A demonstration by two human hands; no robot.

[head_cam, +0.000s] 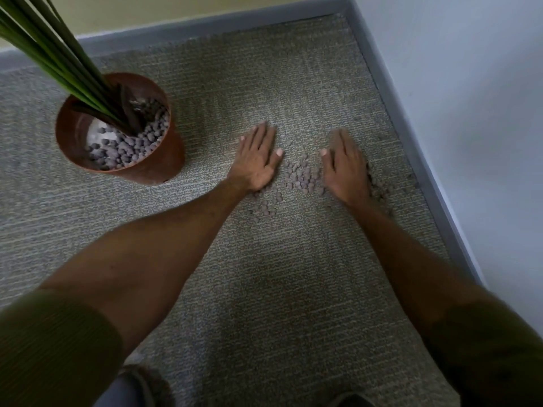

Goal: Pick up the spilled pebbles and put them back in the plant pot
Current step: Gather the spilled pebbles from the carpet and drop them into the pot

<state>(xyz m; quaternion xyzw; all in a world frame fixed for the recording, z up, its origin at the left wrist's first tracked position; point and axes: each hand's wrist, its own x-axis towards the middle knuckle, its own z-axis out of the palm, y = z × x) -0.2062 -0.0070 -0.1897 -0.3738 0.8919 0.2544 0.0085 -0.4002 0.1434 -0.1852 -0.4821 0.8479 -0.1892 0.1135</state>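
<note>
Small grey-brown pebbles (302, 177) lie scattered on the grey carpet between and around both hands. My left hand (257, 160) rests flat on the carpet to their left, fingers apart, holding nothing. My right hand (345, 165) lies flat on their right, fingers stretched forward, with more pebbles (379, 190) by its outer edge. The brown plant pot (164, 168) stands upright to the left of my left hand, partly filled with the same pebbles (126, 151), and long green stems (53, 51) rise from it.
A grey skirting board (411, 136) and white wall (470, 113) run close along the right side, meeting another skirting (205, 24) at the back in a corner. Carpet (279, 289) stretches toward me. My knee and shoe show at the bottom edge.
</note>
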